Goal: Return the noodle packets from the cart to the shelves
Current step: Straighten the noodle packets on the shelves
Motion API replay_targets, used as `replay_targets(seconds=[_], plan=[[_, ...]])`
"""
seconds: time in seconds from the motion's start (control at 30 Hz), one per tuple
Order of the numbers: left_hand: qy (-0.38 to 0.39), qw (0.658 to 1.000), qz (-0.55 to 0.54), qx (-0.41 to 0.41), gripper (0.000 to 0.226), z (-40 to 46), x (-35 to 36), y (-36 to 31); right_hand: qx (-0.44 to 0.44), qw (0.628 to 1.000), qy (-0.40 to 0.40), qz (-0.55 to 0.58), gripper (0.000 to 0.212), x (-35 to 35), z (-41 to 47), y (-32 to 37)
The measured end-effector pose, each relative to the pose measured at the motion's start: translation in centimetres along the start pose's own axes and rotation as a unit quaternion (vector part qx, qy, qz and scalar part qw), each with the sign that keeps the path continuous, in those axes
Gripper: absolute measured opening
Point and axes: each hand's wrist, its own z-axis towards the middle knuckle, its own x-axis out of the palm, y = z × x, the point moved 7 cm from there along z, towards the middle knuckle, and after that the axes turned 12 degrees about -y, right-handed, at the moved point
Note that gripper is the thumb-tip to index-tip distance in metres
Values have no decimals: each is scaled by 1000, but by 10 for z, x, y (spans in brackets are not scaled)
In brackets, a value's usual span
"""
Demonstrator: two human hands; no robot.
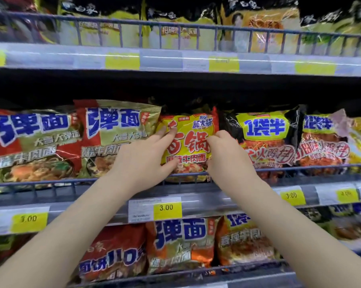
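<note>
Head view:

- Position of the task item: the yellow-and-red noodle packet (187, 142) stands upright on the middle shelf (217, 196), behind the wire rail (50, 183), between the green-gold packet (117, 138) on its left and the black-and-yellow packet (264, 138) on its right.
- Left hand (142, 161): fingers are extended flat against the left face of the noodle packet, thumb at its lower edge. This is a pressing contact, not a wrapped grip.
- Right hand (227, 154): fingers are curled and pinch the right edge of the noodle packet.
- Risk, forward tip: the packet's lower edge sits just at the rail. If both hands let go before the base settles behind the rail, the packet may lean outward and fall over it.
- Risk, neighbour displacement: the slot looks tight. Sideways pressure from the left hand may push the green-gold packet askew; the right-hand knuckles are close to the black-and-yellow packet and may drag it forward on withdrawal.
- Risk, film damage: a pinch on the crinkled edge may crease or tear the wrapper if pulled.
- Risk, wrong slot: the price tag (167, 208) below is legible, but the product match cannot be confirmed.
- The cart is not in view.
</note>
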Motion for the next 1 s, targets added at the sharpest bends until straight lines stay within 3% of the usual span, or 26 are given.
replay_targets(seconds=[0.2,0.33,0.43,0.53,0.67,0.77,1.0], plan=[[5,998,-57,-32,60,-4,-10,8,-13,1000,-2,-1,38,-6,-4,-2],[-41,999,-14,-14,53,-7,-20,15,-54,997,-32,-47,44,-15,-6,8],[-54,998,30,14,59,-8,-22,19,-113,989,-61,-78,74,-19,4,22],[-25,997,59,39,81,-7,-14,24,-195,973,-7,-120,106,-6,19,37],[39,996,84,13,103,-2,-2,38,-227,960,74,-149,129,11,38,37],[83,992,96,-3,108,2,2,46,-230,954,105,-161,131,15,43,35],[114,988,98,-24,109,2,5,51,-268,946,76,-165,122,16,40,30]])
